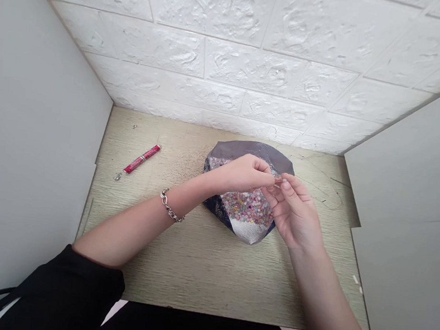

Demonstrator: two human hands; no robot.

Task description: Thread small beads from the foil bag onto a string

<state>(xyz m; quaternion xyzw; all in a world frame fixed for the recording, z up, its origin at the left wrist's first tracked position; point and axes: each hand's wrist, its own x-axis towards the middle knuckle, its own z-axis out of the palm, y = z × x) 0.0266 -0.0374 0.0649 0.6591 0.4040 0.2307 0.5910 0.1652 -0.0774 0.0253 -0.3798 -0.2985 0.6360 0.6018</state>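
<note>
Both of my hands meet above an open grey and dark-blue bag [255,150] that holds many small multi-coloured beads [245,206]. My left hand [245,175] reaches across the bag with its thumb and fingers pinched together. Facing it, my right hand [296,208] is also pinched, its thumb pressed against the index finger. A thin reddish-brown sliver [278,181] shows where the fingertips meet, too small to name. The fingers cover most of it.
On the left of the wooden tabletop [207,275] lies a slim red stick with a silver band [141,159]. Small metal bits [117,177] are beside it. Fine threads [324,174] trail at the right, and white scraps [356,279] lie near the right edge. Grey panels and a white brick-pattern wall enclose the table.
</note>
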